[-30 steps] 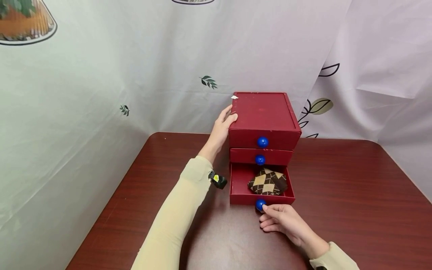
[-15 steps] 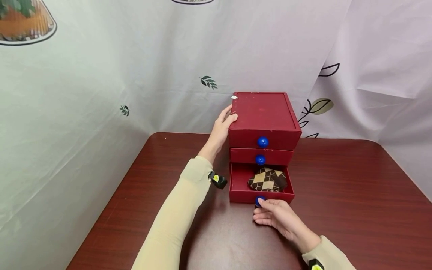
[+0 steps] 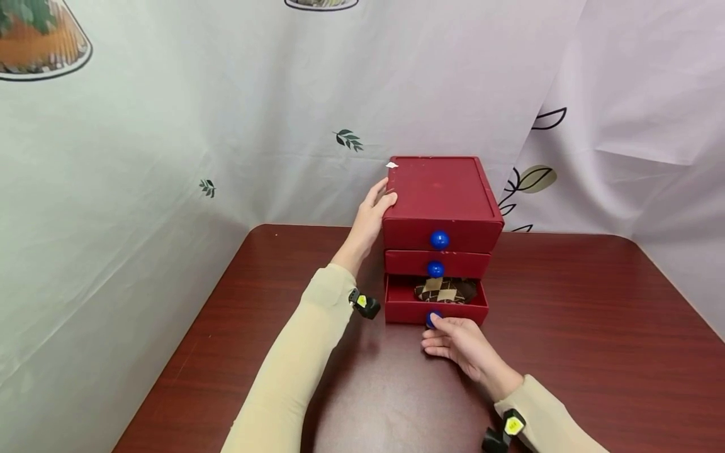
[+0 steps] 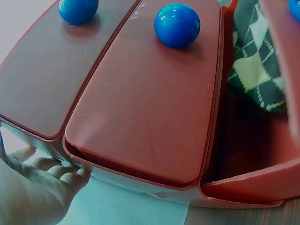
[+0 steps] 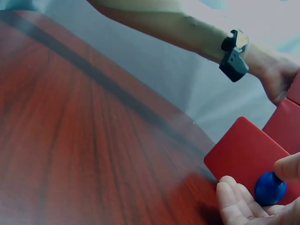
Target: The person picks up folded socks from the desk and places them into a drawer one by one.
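A red cabinet (image 3: 436, 189) with three drawers and round blue knobs stands at the back of the table. My left hand (image 3: 369, 217) rests along its left side, thumb at the top edge, fingers extended in the left wrist view. The bottom drawer (image 3: 404, 311) is partly pulled out. My right hand (image 3: 461, 345) pinches its blue knob (image 5: 270, 188), thumb on top and the other fingers below. Inside that drawer lies a folded brown-and-tan argyle cloth item (image 3: 444, 289), its back part hidden under the middle drawer (image 3: 408, 261). The upper two drawers are closed.
The cabinet stands on a dark red wood-grain table (image 3: 566, 340). Close behind the table hangs a pale printed curtain (image 3: 272, 113), which also runs along the left and right sides.
My right hand has moved away from me with the knob, and the bottom drawer has slid further into the cabinet, covering more of the argyle item. My left hand stays in place.
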Demonstrator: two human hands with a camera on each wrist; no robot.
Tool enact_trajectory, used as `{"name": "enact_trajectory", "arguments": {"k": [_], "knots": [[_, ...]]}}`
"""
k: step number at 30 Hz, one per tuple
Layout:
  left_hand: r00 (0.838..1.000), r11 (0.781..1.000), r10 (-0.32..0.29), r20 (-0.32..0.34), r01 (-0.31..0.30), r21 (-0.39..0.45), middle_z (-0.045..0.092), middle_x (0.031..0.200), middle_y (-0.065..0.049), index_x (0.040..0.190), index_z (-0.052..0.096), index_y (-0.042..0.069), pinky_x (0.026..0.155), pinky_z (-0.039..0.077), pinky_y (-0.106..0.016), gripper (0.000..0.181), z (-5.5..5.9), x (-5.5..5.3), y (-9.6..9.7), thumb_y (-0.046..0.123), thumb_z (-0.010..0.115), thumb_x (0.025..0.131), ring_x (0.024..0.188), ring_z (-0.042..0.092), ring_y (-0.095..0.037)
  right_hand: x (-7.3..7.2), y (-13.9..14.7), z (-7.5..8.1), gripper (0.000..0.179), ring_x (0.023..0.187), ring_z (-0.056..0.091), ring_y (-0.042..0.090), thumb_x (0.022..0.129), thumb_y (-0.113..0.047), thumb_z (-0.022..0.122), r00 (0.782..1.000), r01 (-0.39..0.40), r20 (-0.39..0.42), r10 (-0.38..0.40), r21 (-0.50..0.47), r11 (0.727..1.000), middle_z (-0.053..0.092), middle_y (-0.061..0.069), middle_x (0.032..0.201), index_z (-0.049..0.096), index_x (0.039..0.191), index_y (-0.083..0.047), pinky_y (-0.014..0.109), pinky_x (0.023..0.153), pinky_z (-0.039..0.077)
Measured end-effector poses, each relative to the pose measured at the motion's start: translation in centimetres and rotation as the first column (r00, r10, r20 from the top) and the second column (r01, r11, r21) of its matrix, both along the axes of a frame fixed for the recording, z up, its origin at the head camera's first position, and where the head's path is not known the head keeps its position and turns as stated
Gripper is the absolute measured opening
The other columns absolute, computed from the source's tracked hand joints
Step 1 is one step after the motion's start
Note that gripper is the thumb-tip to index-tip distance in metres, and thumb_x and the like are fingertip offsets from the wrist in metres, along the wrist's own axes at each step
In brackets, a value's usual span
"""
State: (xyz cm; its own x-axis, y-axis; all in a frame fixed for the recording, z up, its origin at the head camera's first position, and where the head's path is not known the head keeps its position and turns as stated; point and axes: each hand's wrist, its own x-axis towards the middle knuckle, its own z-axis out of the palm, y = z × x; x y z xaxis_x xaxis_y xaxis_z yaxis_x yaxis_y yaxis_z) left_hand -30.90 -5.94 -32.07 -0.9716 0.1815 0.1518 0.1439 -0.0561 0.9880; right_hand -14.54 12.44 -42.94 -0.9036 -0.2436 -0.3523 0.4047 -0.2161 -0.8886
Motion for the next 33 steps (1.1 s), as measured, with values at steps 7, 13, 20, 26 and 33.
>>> {"name": "enact_trajectory", "arguments": {"k": [7, 13, 20, 26, 33], "knots": [[1.000, 1.000, 0.009, -0.010, -0.009, -0.014, 0.041, 0.141, 0.003, 0.143, 0.036, 0.027, 0.102, 0.032, -0.037, 0.053, 0.0, 0.1, -0.1, 0.032, 0.052, 0.093, 0.123, 0.041, -0.013, -1.8, -0.3, -0.2, 0.048, 0.072, 0.066, 0.021, 0.096, -0.023, 0.053, 0.999, 0.045, -0.001, -0.045, 0.021, 0.999, 0.066, 0.013, 0.082, 0.041, 0.117, 0.018, 0.036, 0.074, 0.053], [1.000, 1.000, 0.000, -0.004, 0.000, 0.003, 0.043, 0.140, 0.002, 0.143, 0.036, 0.026, 0.102, 0.032, -0.037, 0.054, 0.0, 0.1, -0.1, 0.032, 0.053, 0.093, 0.123, 0.042, -0.014, -3.1, 0.0, -0.2, 0.050, 0.075, 0.067, 0.023, 0.095, -0.025, 0.054, 0.999, 0.047, -0.013, -0.046, 0.033, 0.998, 0.066, 0.012, 0.082, 0.043, 0.118, 0.017, 0.037, 0.075, 0.053], [1.000, 1.000, -0.011, -0.006, 0.011, 0.013, 0.043, 0.139, 0.001, 0.143, 0.036, 0.025, 0.101, 0.033, -0.036, 0.054, -0.1, 0.1, 0.2, 0.031, 0.053, 0.093, 0.123, 0.042, -0.013, -4.0, 0.1, -0.4, 0.048, 0.075, 0.067, 0.023, 0.095, -0.024, 0.053, 0.998, 0.060, -0.027, -0.059, 0.050, 0.997, 0.066, 0.011, 0.081, 0.044, 0.117, 0.017, 0.036, 0.074, 0.053], [1.000, 1.000, -0.019, -0.010, 0.019, 0.013, 0.044, 0.139, 0.002, 0.143, 0.036, 0.025, 0.101, 0.034, -0.037, 0.054, -0.1, 0.2, 0.7, 0.031, 0.053, 0.092, 0.123, 0.042, -0.013, -4.5, 0.3, -0.2, 0.046, 0.071, 0.067, 0.020, 0.096, -0.023, 0.052, 0.996, 0.082, -0.036, -0.080, 0.066, 0.994, 0.066, 0.010, 0.079, 0.045, 0.115, 0.017, 0.034, 0.071, 0.054], [1.000, 1.000, -0.030, 0.007, 0.030, -0.007, 0.041, 0.141, 0.004, 0.143, 0.036, 0.028, 0.101, 0.033, -0.039, 0.054, -0.2, 0.3, 0.8, 0.034, 0.052, 0.092, 0.124, 0.040, -0.014, -4.9, 0.4, -0.3, 0.049, 0.071, 0.065, 0.019, 0.096, -0.024, 0.050, 0.995, 0.097, -0.034, -0.094, 0.110, 0.989, 0.065, 0.010, 0.082, 0.042, 0.120, 0.018, 0.033, 0.068, 0.054]]}}
